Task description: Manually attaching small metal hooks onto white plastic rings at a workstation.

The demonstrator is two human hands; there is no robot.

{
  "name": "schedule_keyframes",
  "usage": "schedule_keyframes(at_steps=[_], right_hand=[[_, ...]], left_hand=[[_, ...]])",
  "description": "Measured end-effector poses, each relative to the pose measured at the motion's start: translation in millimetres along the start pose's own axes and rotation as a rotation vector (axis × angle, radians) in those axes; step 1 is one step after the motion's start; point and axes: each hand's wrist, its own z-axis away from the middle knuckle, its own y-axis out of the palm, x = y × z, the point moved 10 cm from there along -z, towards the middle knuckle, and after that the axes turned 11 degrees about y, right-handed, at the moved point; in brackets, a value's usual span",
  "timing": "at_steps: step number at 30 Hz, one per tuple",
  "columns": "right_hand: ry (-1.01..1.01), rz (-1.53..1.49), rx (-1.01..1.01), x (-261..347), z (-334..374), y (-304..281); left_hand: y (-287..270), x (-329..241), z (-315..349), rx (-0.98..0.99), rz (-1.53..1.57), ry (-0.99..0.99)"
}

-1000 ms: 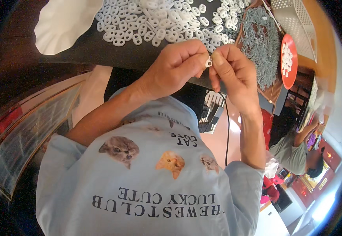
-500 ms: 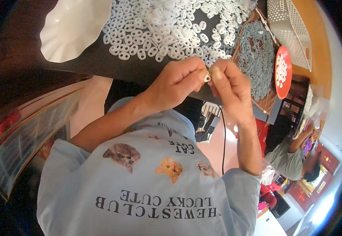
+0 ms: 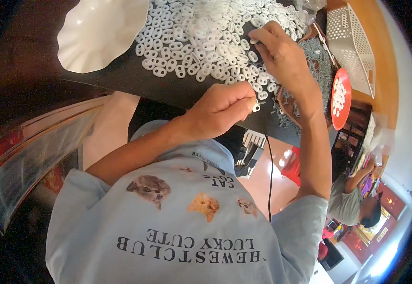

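Note:
My left hand (image 3: 225, 108) is closed near the table's front edge, pinching a small white two-holed plastic piece (image 3: 256, 108) between thumb and forefinger. One hole shows past the fingertips, with a thin grey bit beside it. Farther off and to the right, my right hand (image 3: 284, 57) reaches over the loose pile of white two-holed pieces (image 3: 168, 35). Its thumb and forefinger are pinched on a white piece (image 3: 253, 41) at the pile's edge, mostly covered by the fingertips. Beside that forearm lies a heap of small thin grey parts (image 3: 320, 61), partly hidden by the arm.
A white scalloped dish (image 3: 97, 38) stands at the left of the dark table (image 3: 116, 78). To the right are a red plate (image 3: 334, 106) of white pieces and a white perforated basket (image 3: 352, 52). Another person (image 3: 352, 206) sits at far right. A black cable (image 3: 270, 180) hangs below.
My hands were together at one white piece; now they are apart. The right hand has moved away to the white pile, while the left keeps its piece near the table edge.

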Motion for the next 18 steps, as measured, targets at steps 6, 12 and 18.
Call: schedule_keyframes(at_steps=[6,12,18], right_hand=[[0.049,-0.024,-0.033,-14.3,-8.7,-7.3],[0.056,-0.010,0.019,-21.5,-9.5,-5.1],[0.032,-0.009,0.000,-20.9,-10.6,-2.2]], left_hand=[[-3.2,-0.5,-0.9,0.013,-0.061,0.019],[-3.2,0.5,-1.2,0.028,-0.114,0.016],[-3.2,-1.1,-2.1,0.023,-0.093,0.019]])
